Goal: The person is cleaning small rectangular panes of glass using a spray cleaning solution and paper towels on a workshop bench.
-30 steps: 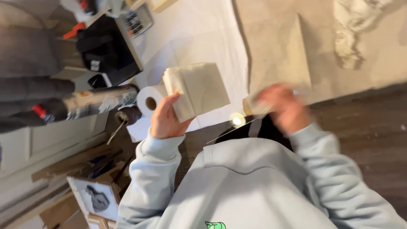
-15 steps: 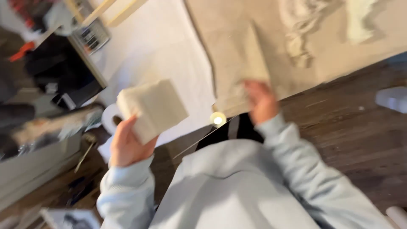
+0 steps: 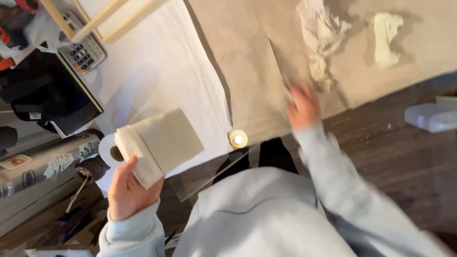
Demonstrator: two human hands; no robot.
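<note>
My left hand (image 3: 126, 190) holds up a folded stack of beige cloth or paper (image 3: 159, 143) by its lower corner, above the edge of a white sheet (image 3: 157, 76). My right hand (image 3: 302, 107) is blurred and stretched forward. It rests on a large tan sheet (image 3: 247, 71) spread on the floor, near a long crease in it. Whether its fingers pinch the sheet is unclear. Both arms wear light blue-grey sleeves.
A small lit round lamp (image 3: 237, 139) sits at the sheets' near edge. A white tape roll (image 3: 110, 151), a calculator (image 3: 84, 52), a black bag (image 3: 45, 93) and a wooden frame (image 3: 90, 21) lie left. Crumpled pale scraps (image 3: 323, 38) lie on the tan sheet. A clear plastic box (image 3: 431, 116) sits right on dark wood floor.
My right hand has reached forward and right across the tan sheet. The view has swung, shifting everything. My left hand still holds the folded stack.
</note>
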